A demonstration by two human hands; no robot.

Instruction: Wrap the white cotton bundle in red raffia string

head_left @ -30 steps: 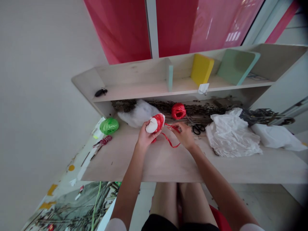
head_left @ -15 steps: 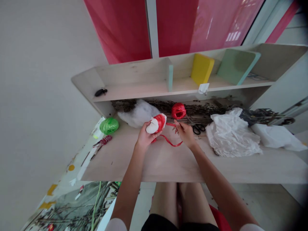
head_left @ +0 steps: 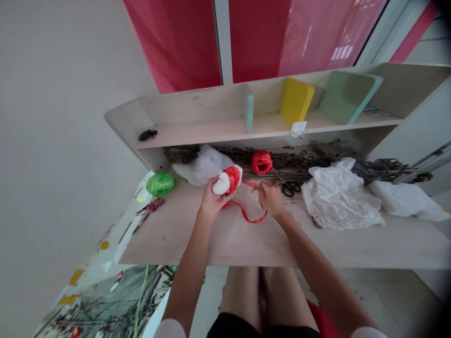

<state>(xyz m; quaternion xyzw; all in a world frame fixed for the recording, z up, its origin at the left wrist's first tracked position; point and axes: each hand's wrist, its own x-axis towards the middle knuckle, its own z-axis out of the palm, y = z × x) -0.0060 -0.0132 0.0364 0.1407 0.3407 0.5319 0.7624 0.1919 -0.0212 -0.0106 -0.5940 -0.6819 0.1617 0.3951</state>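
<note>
My left hand [head_left: 210, 201] is closed around a white padded bundle [head_left: 221, 183] whose middle is wrapped in red plastic ribbon. From the bundle a short stretch of red ribbon [head_left: 247, 183] runs to my right hand [head_left: 269, 197], which pinches it between the fingers. A loose loop of the same ribbon [head_left: 251, 219] hangs below, between both hands. Behind them, a ball of red plastic twine [head_left: 261, 162] sits against dry twigs. Black-handled scissors [head_left: 291, 188] lie just beyond my right hand, their blades partly over the twigs.
White stuffing [head_left: 202, 165] and a green twine ball [head_left: 160, 184] are at the left. Crumpled white material [head_left: 341, 197] covers the right side of the desk [head_left: 246, 249]. Dry twigs [head_left: 299, 159] line the back under a shelf [head_left: 197, 134]. More sticks [head_left: 116, 305] lie on the floor.
My right hand has turned and shifted slightly, still pinching the ribbon. The loose loop hangs a little lower, and the bundle has tilted slightly in my left hand.
</note>
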